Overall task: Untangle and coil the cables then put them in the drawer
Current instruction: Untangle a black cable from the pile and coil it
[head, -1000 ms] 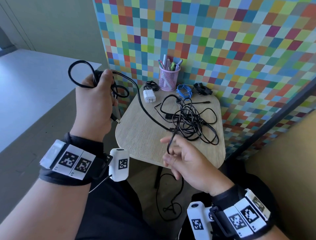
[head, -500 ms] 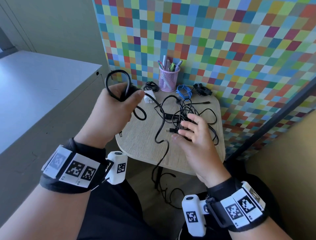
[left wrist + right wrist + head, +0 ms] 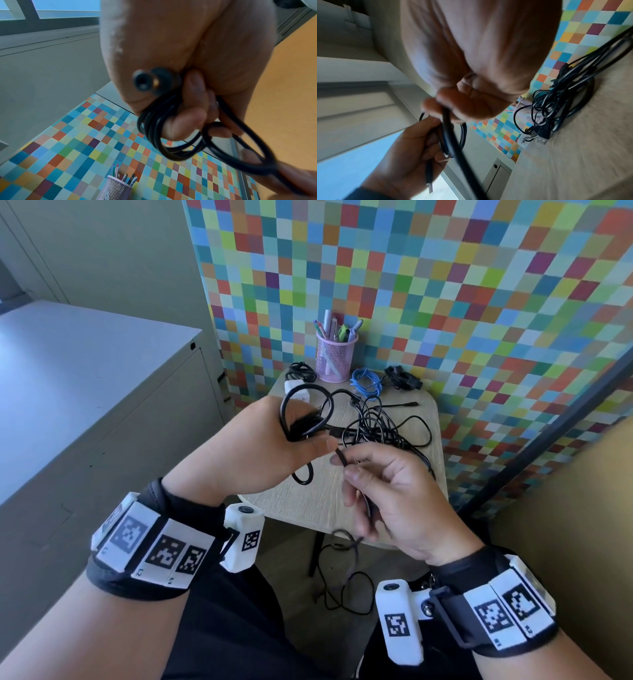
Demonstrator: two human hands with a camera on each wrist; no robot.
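My left hand grips a coil of black cable above the small wooden table; in the left wrist view its fingers curl through the loops, with a round plug against the palm. Just to its right, my right hand pinches the same cable's free run between thumb and forefinger. The rest hangs off the table's front edge down to the floor. A tangle of black cables lies on the table behind my hands.
At the table's back stand a pink mesh pen cup, a blue coiled cable, a white charger and two small black bundles. A grey cabinet stands left, a chequered wall behind.
My right hand has left the tangle, where it lay open, and now pinches the cable beside my left hand. The left hand with the coil has moved right, over the table.
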